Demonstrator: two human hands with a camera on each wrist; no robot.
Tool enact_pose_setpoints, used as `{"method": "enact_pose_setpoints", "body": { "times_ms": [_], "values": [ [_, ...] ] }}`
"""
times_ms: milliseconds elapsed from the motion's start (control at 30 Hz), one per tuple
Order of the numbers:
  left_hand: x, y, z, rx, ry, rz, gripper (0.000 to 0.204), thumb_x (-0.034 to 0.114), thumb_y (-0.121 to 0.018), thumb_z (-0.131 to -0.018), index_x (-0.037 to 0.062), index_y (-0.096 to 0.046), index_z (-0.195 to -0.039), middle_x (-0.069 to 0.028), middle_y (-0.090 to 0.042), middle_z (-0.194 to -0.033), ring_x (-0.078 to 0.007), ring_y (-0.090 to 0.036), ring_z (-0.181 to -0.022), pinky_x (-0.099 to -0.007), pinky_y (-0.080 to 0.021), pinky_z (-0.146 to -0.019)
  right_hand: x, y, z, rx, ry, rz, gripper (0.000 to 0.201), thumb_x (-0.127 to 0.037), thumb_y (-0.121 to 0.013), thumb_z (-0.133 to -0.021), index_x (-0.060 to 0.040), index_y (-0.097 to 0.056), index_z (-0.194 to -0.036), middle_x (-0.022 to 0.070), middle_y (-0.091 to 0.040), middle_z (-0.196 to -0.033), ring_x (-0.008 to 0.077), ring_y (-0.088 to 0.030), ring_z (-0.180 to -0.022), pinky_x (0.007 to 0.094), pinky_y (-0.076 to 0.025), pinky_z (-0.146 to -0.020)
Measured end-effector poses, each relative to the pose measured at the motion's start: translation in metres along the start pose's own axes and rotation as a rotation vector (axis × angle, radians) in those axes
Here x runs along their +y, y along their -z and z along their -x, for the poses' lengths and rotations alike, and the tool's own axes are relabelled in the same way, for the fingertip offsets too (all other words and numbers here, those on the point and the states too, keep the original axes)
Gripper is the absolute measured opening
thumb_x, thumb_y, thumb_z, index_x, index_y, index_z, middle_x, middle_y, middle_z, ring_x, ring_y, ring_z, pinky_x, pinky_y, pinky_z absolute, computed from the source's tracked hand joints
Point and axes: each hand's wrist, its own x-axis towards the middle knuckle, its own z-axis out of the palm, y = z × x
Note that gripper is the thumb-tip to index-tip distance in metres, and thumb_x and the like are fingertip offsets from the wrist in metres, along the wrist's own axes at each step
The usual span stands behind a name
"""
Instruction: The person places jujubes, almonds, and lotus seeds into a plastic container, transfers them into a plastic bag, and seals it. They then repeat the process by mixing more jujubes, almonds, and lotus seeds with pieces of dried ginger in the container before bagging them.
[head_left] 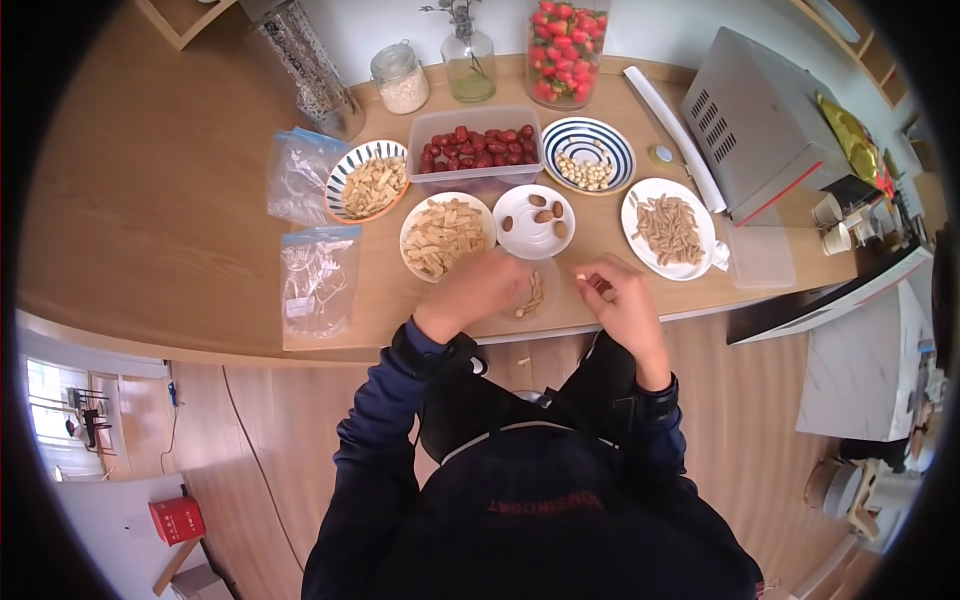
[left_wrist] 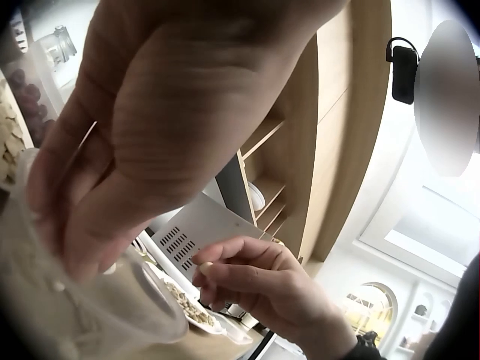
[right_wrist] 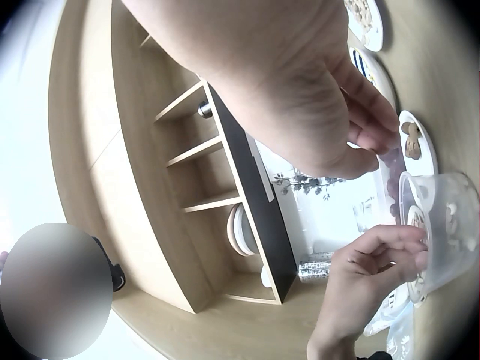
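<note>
A clear plastic tub (right_wrist: 457,191) stands at the table's front edge with tan, stick-like pieces (head_left: 532,295) inside. My left hand (head_left: 485,283) is over its left side, blurred in the head view. In both wrist views its fingertips are at the opening, with thumb and fingers close together; whether they hold anything I cannot tell. To the right of the tub, my right hand (head_left: 622,298) pinches a small pale piece (left_wrist: 206,265) between thumb and forefinger. Just behind the tub sits a white plate (head_left: 520,242) with several brown, nut-like pieces (head_left: 543,216).
Around lie a bowl of pale slices (head_left: 447,237), a striped-rim bowl of chips (head_left: 373,187), a box of red dates (head_left: 478,150), a blue-striped bowl of round seeds (head_left: 585,172) and a plate of tan sticks (head_left: 668,228). Plastic bags (head_left: 320,285) lie left; a grey appliance (head_left: 750,120) stands right.
</note>
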Motion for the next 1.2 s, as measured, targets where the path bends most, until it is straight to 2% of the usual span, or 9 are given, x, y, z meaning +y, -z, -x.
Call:
{"method": "enact_pose_setpoints", "body": {
  "times_ms": [67,167,267,467,567,667,833,1033,1200],
  "values": [
    [-0.002,-0.003,-0.006,-0.129,-0.025,-0.083,0.019,0.01,-0.073,-0.075,0.0079,-0.069,-0.093,-0.0107,-0.067,-0.091,-0.0327,-0.066,-0.088,-0.043,-0.052,-0.075,-0.002,-0.001,-0.001,-0.004,0.002,0.003,0.013,0.001,-0.069,-0.087,0.0014,-0.07,-0.1,0.0129,-0.065,-0.083,0.0229,-0.068,-0.07,0.0321,-0.055,-0.064],
    [0.002,-0.017,-0.011,-0.03,-0.104,-0.104,0.024,0.009,-0.077,-0.067,0.0051,-0.068,-0.089,-0.0122,-0.068,-0.095,-0.0334,-0.066,-0.093,-0.0444,-0.052,-0.075,-0.004,-0.002,0.0,-0.018,0.001,0.004,0.014,0.001,-0.07,-0.087,0.0009,-0.07,-0.101,0.0127,-0.065,-0.083,0.0228,-0.068,-0.07,0.0321,-0.055,-0.064],
    [0.012,-0.025,-0.015,0.068,-0.028,-0.096,0.026,0.008,-0.078,-0.063,0.0024,-0.065,-0.084,-0.0158,-0.068,-0.09,-0.0362,-0.066,-0.092,-0.0456,-0.052,-0.074,-0.003,-0.002,0.001,-0.024,0.0,-0.001,0.014,0.0,-0.069,-0.088,0.0006,-0.071,-0.101,0.0125,-0.065,-0.083,0.0228,-0.068,-0.07,0.032,-0.055,-0.065],
    [-0.005,-0.042,-0.023,-0.037,-0.067,-0.065,0.015,0.005,-0.069,-0.069,0.0011,-0.065,-0.083,-0.0203,-0.065,-0.078,-0.0399,-0.065,-0.083,-0.0491,-0.05,-0.069,0.001,-0.002,0.004,-0.02,-0.005,-0.014,0.013,0.0,-0.069,-0.088,0.0005,-0.07,-0.101,0.0127,-0.065,-0.084,0.023,-0.068,-0.069,0.0324,-0.055,-0.065],
    [0.01,-0.015,-0.012,0.167,-0.015,0.044,0.01,0.006,-0.065,-0.075,0.0021,-0.066,-0.084,-0.02,-0.065,-0.081,-0.0394,-0.065,-0.083,-0.0498,-0.049,-0.069,0.002,-0.001,0.006,-0.007,-0.007,-0.016,0.013,0.0,-0.069,-0.088,0.0005,-0.07,-0.1,0.0128,-0.064,-0.084,0.0233,-0.068,-0.069,0.0327,-0.055,-0.065],
    [0.006,-0.013,-0.013,0.294,0.006,0.018,0.009,0.007,-0.063,-0.078,0.0034,-0.068,-0.085,-0.0187,-0.065,-0.083,-0.0387,-0.065,-0.082,-0.0491,-0.051,-0.071,0.001,-0.001,0.007,-0.006,-0.008,-0.021,0.012,-0.001,-0.07,-0.088,0.0002,-0.07,-0.1,0.0126,-0.065,-0.083,0.0235,-0.067,-0.069,0.0328,-0.055,-0.064],
    [-0.012,-0.052,-0.023,0.232,-0.025,-0.137,0.011,0.008,-0.063,-0.079,0.0026,-0.069,-0.087,-0.0172,-0.066,-0.086,-0.0376,-0.067,-0.083,-0.0467,-0.054,-0.074,0.0,-0.004,0.006,0.0,-0.013,-0.034,0.012,-0.001,-0.07,-0.087,-0.0008,-0.07,-0.1,0.0117,-0.065,-0.081,0.0232,-0.068,-0.069,0.0326,-0.055,-0.065],
    [-0.011,-0.058,-0.026,0.221,0.021,-0.202,0.012,0.008,-0.063,-0.08,0.0019,-0.069,-0.088,-0.0182,-0.067,-0.086,-0.0379,-0.068,-0.083,-0.0465,-0.056,-0.073,-0.003,-0.009,0.008,0.011,-0.024,-0.055,0.013,-0.001,-0.07,-0.087,-0.0009,-0.07,-0.1,0.0115,-0.066,-0.081,0.0221,-0.068,-0.069,0.0321,-0.055,-0.065],
    [-0.007,-0.054,-0.027,0.205,0.048,-0.174,0.013,0.008,-0.063,-0.078,0.0014,-0.067,-0.088,-0.0205,-0.068,-0.086,-0.0402,-0.068,-0.082,-0.0482,-0.056,-0.072,-0.005,-0.017,0.008,0.018,-0.098,-0.137,0.012,0.001,-0.07,-0.088,0.0007,-0.071,-0.1,0.0083,-0.071,-0.088,0.0143,-0.07,-0.079,0.028,-0.056,-0.07]
  ]
}}
